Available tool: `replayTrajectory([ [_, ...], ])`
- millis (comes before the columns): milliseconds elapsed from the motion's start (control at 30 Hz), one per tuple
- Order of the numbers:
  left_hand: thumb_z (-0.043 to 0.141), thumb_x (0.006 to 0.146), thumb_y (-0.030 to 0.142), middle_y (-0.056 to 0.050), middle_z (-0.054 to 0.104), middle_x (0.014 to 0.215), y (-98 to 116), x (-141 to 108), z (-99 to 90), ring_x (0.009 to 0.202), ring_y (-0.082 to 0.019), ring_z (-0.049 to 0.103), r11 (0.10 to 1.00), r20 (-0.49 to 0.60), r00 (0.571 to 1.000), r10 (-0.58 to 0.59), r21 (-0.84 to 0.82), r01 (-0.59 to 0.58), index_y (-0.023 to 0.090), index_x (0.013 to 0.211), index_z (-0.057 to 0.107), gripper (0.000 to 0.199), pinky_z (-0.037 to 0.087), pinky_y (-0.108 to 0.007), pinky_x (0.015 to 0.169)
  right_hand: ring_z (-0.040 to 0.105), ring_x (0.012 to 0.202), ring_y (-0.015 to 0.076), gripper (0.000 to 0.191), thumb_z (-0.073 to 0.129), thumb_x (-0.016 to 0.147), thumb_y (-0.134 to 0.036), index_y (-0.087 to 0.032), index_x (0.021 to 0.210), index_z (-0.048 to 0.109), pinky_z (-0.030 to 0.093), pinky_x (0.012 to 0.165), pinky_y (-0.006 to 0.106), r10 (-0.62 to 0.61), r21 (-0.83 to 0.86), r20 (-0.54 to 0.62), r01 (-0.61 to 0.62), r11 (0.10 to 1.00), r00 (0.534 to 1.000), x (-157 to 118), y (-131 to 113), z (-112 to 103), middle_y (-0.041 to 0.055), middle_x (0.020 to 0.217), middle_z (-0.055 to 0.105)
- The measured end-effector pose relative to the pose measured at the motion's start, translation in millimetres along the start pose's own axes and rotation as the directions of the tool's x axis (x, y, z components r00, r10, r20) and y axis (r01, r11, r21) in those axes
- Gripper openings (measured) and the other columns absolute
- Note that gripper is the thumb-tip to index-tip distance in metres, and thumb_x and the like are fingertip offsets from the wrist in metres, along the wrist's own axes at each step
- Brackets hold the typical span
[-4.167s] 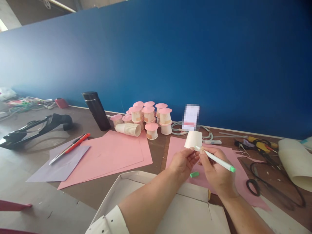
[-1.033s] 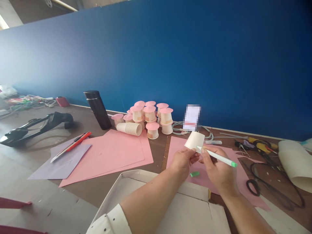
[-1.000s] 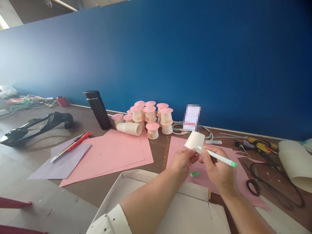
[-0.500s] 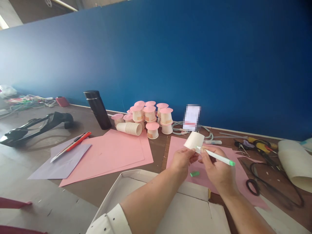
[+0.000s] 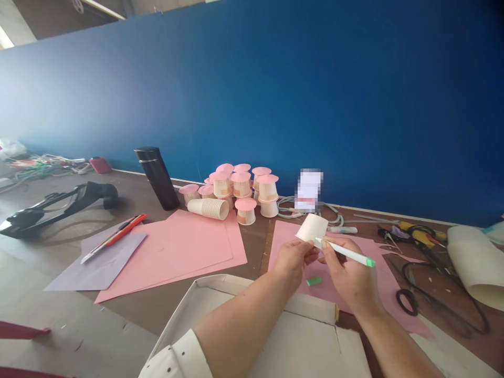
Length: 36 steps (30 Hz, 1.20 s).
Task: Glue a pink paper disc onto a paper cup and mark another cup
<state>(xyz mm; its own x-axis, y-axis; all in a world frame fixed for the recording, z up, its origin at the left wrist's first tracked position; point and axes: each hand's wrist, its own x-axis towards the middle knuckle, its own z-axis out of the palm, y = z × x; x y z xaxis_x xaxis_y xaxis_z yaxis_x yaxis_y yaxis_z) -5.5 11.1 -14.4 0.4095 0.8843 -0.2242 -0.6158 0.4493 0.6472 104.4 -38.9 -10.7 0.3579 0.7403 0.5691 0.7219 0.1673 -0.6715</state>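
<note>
A white paper cup (image 5: 313, 228), tilted with its base upward, is pinched near its rim by my left hand (image 5: 292, 258). My right hand (image 5: 350, 273) grips a white marker pen (image 5: 346, 251) with a green end, and its tip meets the cup's side near the rim. Any mark there is too small to make out. Under my hands a green pen cap (image 5: 314, 281) lies on a pink sheet (image 5: 285, 236). Farther back stand several upturned cups topped with pink paper discs (image 5: 245, 203), some stacked. Beside them a nested stack of paper cups (image 5: 208, 208) lies on its side.
An open cardboard box (image 5: 220, 299) sits below my forearms. Leftward are pink sheets (image 5: 177, 252), a red utility knife (image 5: 118, 236) on lilac paper, a black bottle (image 5: 158, 178) and a black plastic frame (image 5: 59, 207). Cables (image 5: 429, 278) and large cups (image 5: 476, 268) lie right.
My right hand and the pen have shifted very slightly left along the cup's side. The cup remains in my left hand, at nearly the same tilt.
</note>
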Motion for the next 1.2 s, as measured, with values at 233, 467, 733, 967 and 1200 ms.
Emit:
replayTrajectory([
  [233, 0.062, 0.078, 0.008, -0.008, 0.062, 0.064, 6.0, -4.1, 5.0, 0.060, -0.010, 0.060, 0.986, -0.067, 0.989, -0.132, -0.114, 0.124, 0.004, 0.074, 0.064, 0.005, 0.051, -0.020, 0.065, 0.066, 0.068, 0.0189, 0.032, 0.058, 0.083, -0.046, -0.018, 0.096, 0.063, 0.055, 0.061, 0.031, 0.037, 0.110, -0.081, -0.027, 0.994, 0.996, 1.6, -2.8, -3.8, 0.0099, 0.092, 0.069],
  [467, 0.061, 0.078, 0.008, -0.007, 0.062, 0.065, 5.3, -4.2, 3.9, 0.060, -0.010, 0.060, 0.987, -0.028, 0.992, -0.120, -0.108, 0.116, 0.004, 0.075, 0.064, 0.006, 0.052, -0.021, 0.067, 0.066, 0.074, 0.0191, 0.029, 0.057, 0.083, -0.046, -0.020, 0.096, 0.063, 0.054, 0.064, 0.030, 0.007, 0.061, -0.043, -0.004, 0.998, 0.999, 1.5, 0.6, -0.6, 0.0086, 0.095, 0.069],
  [733, 0.069, 0.073, 0.013, -0.009, 0.065, 0.075, 1.4, -3.2, 3.0, 0.064, -0.011, 0.059, 0.999, 0.022, 1.000, -0.021, -0.025, 0.021, 0.005, 0.080, 0.067, 0.011, 0.049, -0.026, 0.074, 0.068, 0.075, 0.0205, 0.029, 0.057, 0.083, -0.046, -0.020, 0.094, 0.064, 0.054, 0.063, 0.030, -0.005, -0.016, -0.027, 0.004, 1.000, 1.000, 1.1, -1.3, -0.3, 0.0080, 0.093, 0.070],
  [967, 0.076, 0.067, 0.022, -0.008, 0.063, 0.072, -1.3, 0.8, -0.9, 0.066, -0.013, 0.059, 0.997, -0.004, 1.000, 0.015, 0.076, -0.014, 0.006, 0.076, 0.067, 0.021, 0.047, -0.030, 0.077, 0.068, 0.075, 0.0207, 0.030, 0.055, 0.084, -0.048, -0.021, 0.096, 0.063, 0.053, 0.062, 0.030, -0.006, -0.065, -0.016, 0.005, 0.998, 1.000, 1.2, -0.3, -1.0, 0.0076, 0.094, 0.071],
  [1200, 0.077, 0.066, 0.024, -0.009, 0.063, 0.072, -0.9, 0.4, -1.8, 0.066, -0.013, 0.059, 0.995, -0.014, 1.000, 0.021, 0.096, -0.019, 0.006, 0.073, 0.066, 0.023, 0.047, -0.030, 0.078, 0.068, 0.075, 0.0219, 0.030, 0.053, 0.084, -0.048, -0.021, 0.092, 0.064, 0.051, 0.061, 0.031, -0.026, -0.107, -0.019, 0.024, 0.994, 0.999, 2.8, -2.1, -1.5, 0.0078, 0.090, 0.071],
])
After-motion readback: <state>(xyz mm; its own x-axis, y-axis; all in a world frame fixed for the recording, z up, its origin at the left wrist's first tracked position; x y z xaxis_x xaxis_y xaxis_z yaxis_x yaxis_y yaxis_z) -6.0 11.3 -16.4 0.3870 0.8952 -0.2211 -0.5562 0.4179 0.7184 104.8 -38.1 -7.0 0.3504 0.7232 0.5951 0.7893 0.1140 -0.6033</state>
